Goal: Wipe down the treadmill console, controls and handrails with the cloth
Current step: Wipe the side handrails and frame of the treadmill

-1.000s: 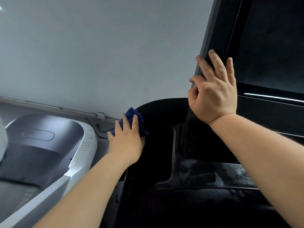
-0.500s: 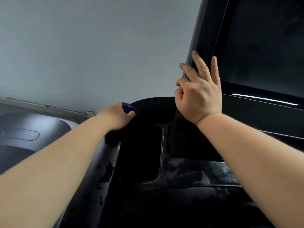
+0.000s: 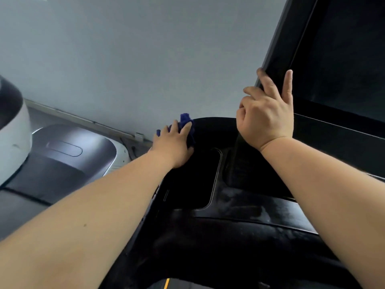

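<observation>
While facing treadmill console with dark screen at its right, right hand half open, two straight fingers touching screen's left edge, holding nothing, left hand curled over bunched blue cloth at console's top left rim.

You're facing a fuzzy, soft-piled blue cloth against a black plastic console whose semi-gloss face shows dull streaky smears, a smooth, dark, glossy screen above, and a neighbouring machine's satin-sheened grey plastic cover.
</observation>
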### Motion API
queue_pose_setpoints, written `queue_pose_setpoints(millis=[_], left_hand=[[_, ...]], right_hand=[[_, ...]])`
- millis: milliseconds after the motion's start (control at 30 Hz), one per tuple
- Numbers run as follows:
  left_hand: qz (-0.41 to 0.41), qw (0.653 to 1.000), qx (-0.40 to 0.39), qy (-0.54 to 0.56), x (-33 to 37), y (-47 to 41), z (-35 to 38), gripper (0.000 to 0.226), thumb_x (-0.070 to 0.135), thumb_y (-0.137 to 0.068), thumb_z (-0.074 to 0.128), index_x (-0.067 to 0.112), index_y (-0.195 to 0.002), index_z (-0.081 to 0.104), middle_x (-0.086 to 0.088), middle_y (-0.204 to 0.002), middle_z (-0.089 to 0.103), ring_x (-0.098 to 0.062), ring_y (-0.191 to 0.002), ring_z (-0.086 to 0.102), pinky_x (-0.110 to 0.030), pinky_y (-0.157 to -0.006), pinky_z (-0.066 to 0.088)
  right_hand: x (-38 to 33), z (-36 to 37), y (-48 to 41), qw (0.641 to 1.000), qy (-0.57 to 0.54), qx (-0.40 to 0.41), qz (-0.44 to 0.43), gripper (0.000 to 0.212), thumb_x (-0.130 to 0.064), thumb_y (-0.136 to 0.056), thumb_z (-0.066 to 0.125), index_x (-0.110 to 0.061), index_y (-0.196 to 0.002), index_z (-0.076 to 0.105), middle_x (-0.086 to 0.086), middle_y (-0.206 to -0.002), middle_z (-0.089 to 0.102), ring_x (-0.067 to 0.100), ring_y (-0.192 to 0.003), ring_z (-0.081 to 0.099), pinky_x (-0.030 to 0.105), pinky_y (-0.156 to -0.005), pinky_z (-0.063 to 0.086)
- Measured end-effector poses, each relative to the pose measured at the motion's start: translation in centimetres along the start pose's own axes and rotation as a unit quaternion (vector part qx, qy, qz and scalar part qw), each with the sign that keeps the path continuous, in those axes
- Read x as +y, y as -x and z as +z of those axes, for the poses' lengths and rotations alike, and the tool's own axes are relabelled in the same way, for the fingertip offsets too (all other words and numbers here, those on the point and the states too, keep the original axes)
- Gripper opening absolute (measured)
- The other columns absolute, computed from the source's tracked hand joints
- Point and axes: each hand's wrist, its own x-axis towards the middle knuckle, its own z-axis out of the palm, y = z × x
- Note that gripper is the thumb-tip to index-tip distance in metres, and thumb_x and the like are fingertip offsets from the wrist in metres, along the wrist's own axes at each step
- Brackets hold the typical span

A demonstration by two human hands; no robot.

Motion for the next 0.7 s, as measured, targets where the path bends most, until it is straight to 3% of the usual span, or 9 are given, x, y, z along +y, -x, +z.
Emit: queue_pose_setpoints(millis=[167, 267, 333, 367, 433, 467, 500, 600, 700], left_hand=[[-0.079, 0.996, -0.012, 0.026, -2.4, 5.0, 0.0, 0.080, 0.048, -0.084, 0.053, 0.032, -0.149, 0.009, -0.017, -0.138, 0.034, -0.044, -0.116, 0.042, -0.050, -0.093, 0.041], [-0.103, 0.994, -0.028, -0.016, -2.5, 9.4, 0.3, 0.085, 0.050, -0.083, 0.052, 0.035, -0.150, 0.002, -0.017, -0.148, 0.023, -0.042, -0.125, 0.035, -0.050, -0.096, 0.037], [-0.115, 0.993, -0.040, 0.010, -2.2, 9.9, 0.2, 0.090, 0.051, -0.082, 0.051, 0.037, -0.149, -0.007, -0.015, -0.156, 0.010, -0.034, -0.139, 0.021, -0.055, -0.105, 0.025], [-0.141, 0.983, -0.032, 0.114, -2.2, 9.7, -0.3, 0.088, 0.049, -0.084, 0.051, 0.038, -0.149, -0.008, -0.011, -0.157, 0.012, -0.027, -0.141, 0.020, -0.053, -0.108, 0.021], [-0.198, 0.867, 0.026, 0.457, -3.0, 9.3, -1.8, 0.081, 0.036, -0.086, 0.051, 0.044, -0.149, 0.001, -0.007, -0.147, 0.037, -0.013, -0.126, 0.039, -0.036, -0.108, 0.027], [-0.212, 0.795, 0.078, 0.563, -3.6, 9.6, -2.0, 0.077, 0.030, -0.086, 0.049, 0.045, -0.148, 0.007, -0.007, -0.138, 0.047, -0.010, -0.115, 0.046, -0.029, -0.105, 0.031], [-0.219, 0.774, 0.112, 0.583, -4.0, 10.3, -1.8, 0.072, 0.023, -0.088, 0.046, 0.044, -0.148, 0.012, -0.003, -0.134, 0.050, -0.007, -0.114, 0.048, -0.025, -0.102, 0.032], [-0.257, 0.863, 0.109, 0.422, -5.3, 14.0, -0.1, 0.060, 0.019, -0.091, 0.041, 0.040, -0.146, 0.026, 0.005, -0.148, 0.039, -0.010, -0.132, 0.039, -0.027, -0.103, 0.030], [-0.310, 0.913, 0.068, 0.256, -5.5, 17.4, 1.0, 0.042, 0.030, -0.097, 0.038, 0.033, -0.138, 0.041, 0.004, -0.138, 0.051, -0.019, -0.125, 0.047, -0.034, -0.097, 0.038]], right_hand=[[-0.8, -0.7, 0.3, 0.997, 0.022, -0.074, -0.001, 0.034, -0.019, -0.089, 0.040, -0.007, -0.083, 0.071, 0.005, -0.121, 0.062, 0.025, -0.145, 0.018, 0.056, -0.114, -0.012], [-3.1, -1.4, 1.5, 0.980, 0.059, -0.190, 0.000, 0.032, -0.017, -0.085, 0.034, -0.016, -0.084, 0.066, 0.004, -0.122, 0.058, 0.025, -0.148, 0.007, 0.067, -0.106, -0.020], [-4.8, -1.2, 2.2, 0.977, -0.017, -0.210, -0.019, 0.034, -0.020, -0.089, 0.034, -0.021, -0.106, 0.063, 0.004, -0.132, 0.053, 0.025, -0.148, 0.009, 0.066, -0.103, -0.021], [-5.9, -0.8, 2.5, 0.970, -0.093, -0.220, -0.038, 0.037, -0.024, -0.093, 0.034, -0.023, -0.121, 0.057, 0.004, -0.142, 0.045, 0.023, -0.147, 0.010, 0.064, -0.105, -0.019], [-8.6, 0.1, 3.4, 0.923, -0.257, -0.272, -0.091, 0.043, -0.034, -0.099, 0.032, -0.032, -0.142, 0.038, -0.001, -0.157, 0.025, 0.020, -0.147, 0.012, 0.059, -0.113, -0.007], [-10.1, 0.6, 4.1, 0.894, -0.309, -0.297, -0.129, 0.045, -0.038, -0.101, 0.029, -0.036, -0.146, 0.031, -0.004, -0.160, 0.016, 0.019, -0.147, 0.010, 0.056, -0.115, -0.003], [-11.7, 1.0, 4.9, 0.870, -0.338, -0.319, -0.165, 0.047, -0.040, -0.101, 0.027, -0.037, -0.148, 0.026, -0.007, -0.161, 0.010, 0.018, -0.148, 0.007, 0.052, -0.116, -0.001], [-14.7, 2.6, 6.7, 0.843, -0.391, -0.325, -0.176, 0.045, -0.038, -0.100, 0.032, -0.031, -0.145, 0.034, -0.008, -0.160, 0.010, 0.014, -0.148, 0.004, 0.043, -0.117, -0.002], [-14.4, 4.6, 4.5, 0.880, -0.378, -0.262, -0.117, 0.036, -0.027, -0.088, 0.048, -0.018, -0.123, 0.052, -0.001, -0.149, 0.039, 0.016, -0.142, 0.024, 0.038, -0.117, 0.004]])
